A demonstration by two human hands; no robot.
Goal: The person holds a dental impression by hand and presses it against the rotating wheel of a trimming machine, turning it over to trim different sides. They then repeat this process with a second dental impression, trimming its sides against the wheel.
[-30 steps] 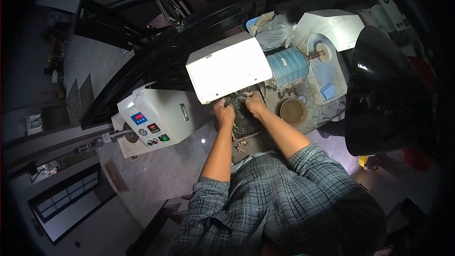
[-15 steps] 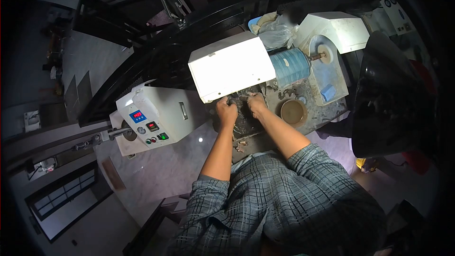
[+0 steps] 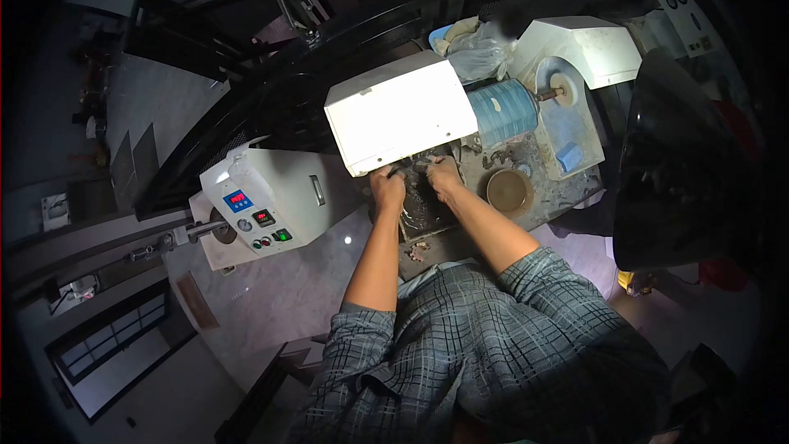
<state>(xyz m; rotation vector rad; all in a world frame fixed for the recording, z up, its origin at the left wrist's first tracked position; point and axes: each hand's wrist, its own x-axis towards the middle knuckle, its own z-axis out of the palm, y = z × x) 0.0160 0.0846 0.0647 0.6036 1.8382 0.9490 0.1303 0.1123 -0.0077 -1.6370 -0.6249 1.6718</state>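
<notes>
My left hand [image 3: 388, 187] is closed just below the front edge of a bright white machine hood [image 3: 400, 111]. My right hand [image 3: 445, 178] is curled shut a short way to its right, under the same edge. Whatever the fingers grip is dark and partly hidden by the hood and the hands; I cannot make out its kind. Between and below the hands lies a dark, wet-looking tray [image 3: 427, 218] spattered with grime.
Right of my hands are a round bowl of murky liquid [image 3: 509, 191], a blue cylinder [image 3: 503, 113], a polishing wheel on a spindle [image 3: 563, 90] and a blue block [image 3: 568, 157]. A white control box [image 3: 275, 197] with lit displays stands left. A large black panel [image 3: 662, 173] is at right.
My left hand has shifted slightly left and toward the hood. My right hand has moved slightly toward the hood. Both stay closed.
</notes>
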